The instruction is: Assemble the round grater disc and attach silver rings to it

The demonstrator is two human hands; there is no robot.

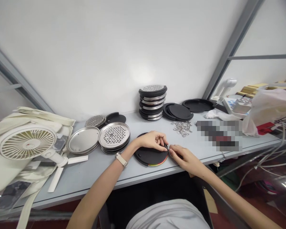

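Observation:
A black round disc (149,156) with a shiny, colour-reflecting rim lies on the table in front of me. My left hand (154,140), its fingers curled, rests over the disc's far right part and grips at the edge. Just to the right, my right hand (183,156) pinches a small metal piece (167,146) against that edge. The piece is mostly covered by my fingertips; it may be one of the bent wire clips (181,128) heaped behind my right hand.
Perforated metal discs (114,134) and plain metal discs (82,140) are stacked on the left, beside a white fan (28,143) and a cream bag (4,127). A tall mixed stack (153,103) stands behind, with black round covers (180,112) beside it. A plastic bag (271,108) lies right.

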